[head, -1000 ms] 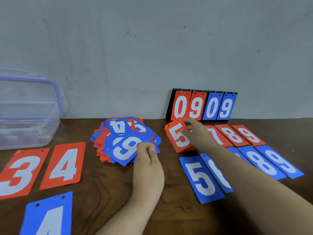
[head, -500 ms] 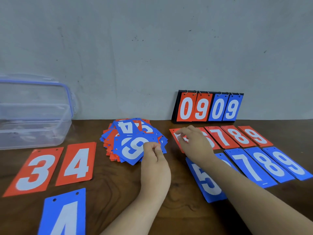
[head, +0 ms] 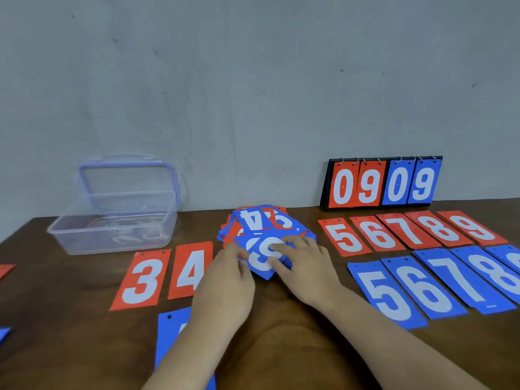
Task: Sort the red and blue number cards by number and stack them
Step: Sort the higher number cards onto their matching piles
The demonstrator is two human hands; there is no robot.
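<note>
A loose heap of red and blue number cards [head: 261, 220] lies mid-table. Its top card is a blue 6 [head: 263, 256]. My left hand [head: 225, 285] pinches that card's left edge. My right hand [head: 304, 266] rests its fingers on the card's right side. To the right lie sorted red cards 5 [head: 344, 237], 6, 7, 8, 9 [head: 472, 228] in a row, with blue cards 5 [head: 385, 294], 6, 7, 8 in front. On the left lie a red 3 [head: 140, 278] and a red 4 [head: 192, 270]. A blue card [head: 170, 336] is partly hidden under my left forearm.
A clear plastic box with a blue-rimmed lid [head: 118, 209] stands at the back left. A flip scoreboard [head: 382, 182] reading 09 09 leans against the wall at the back right. More card edges show at the far left edge.
My right hand left the red 5 in its row and came left onto the blue 6 on the heap. My left hand kept hold of that card. The camera turned left.
</note>
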